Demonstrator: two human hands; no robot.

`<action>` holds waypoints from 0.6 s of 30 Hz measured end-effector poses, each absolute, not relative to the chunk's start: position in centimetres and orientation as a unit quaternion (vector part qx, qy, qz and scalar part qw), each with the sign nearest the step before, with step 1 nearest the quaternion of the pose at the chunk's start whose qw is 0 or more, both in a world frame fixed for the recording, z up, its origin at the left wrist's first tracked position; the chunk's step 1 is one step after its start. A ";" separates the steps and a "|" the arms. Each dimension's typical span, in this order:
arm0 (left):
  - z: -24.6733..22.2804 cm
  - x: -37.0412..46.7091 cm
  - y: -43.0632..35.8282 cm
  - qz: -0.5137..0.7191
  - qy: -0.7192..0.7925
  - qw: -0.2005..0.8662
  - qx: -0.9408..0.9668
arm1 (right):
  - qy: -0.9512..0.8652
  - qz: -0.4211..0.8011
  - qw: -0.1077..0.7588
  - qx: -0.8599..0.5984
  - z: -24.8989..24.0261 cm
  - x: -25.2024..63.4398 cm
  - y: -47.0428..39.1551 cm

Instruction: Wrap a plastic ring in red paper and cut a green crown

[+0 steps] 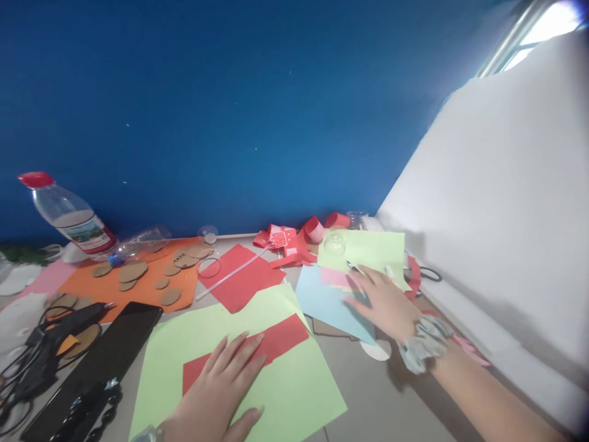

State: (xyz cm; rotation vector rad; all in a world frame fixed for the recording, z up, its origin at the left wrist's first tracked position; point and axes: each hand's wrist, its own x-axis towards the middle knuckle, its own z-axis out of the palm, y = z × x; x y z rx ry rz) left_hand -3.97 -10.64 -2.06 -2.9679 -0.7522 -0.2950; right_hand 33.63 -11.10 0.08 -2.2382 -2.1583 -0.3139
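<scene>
Head view: left hand spread on long red paper strip, near, atop pale-green paper sheet; right hand at slim dark pen-like tool, right, can't tell if pinching. Far red paper tubes look done; strip looks unshaped.

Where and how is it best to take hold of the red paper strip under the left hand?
I would pinch the red strip by its right end, coming from the right: it lies flat on the green sheet, the left hand covers part of it, and that end is uncovered.
</scene>
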 end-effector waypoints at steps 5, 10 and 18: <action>-2.0 -4.1 -10.7 -0.078 -0.244 0.037 -0.966 | -0.780 -0.108 0.000 -0.616 -0.9 29.9 -13.3; -2.2 -4.1 -10.8 -0.069 -0.247 0.040 -0.966 | -0.777 -0.113 0.015 -0.619 -0.3 29.6 -13.4; -2.6 -4.2 -10.8 -0.060 -0.255 0.018 -0.965 | -0.612 -0.097 0.044 -0.784 4.0 33.3 -12.0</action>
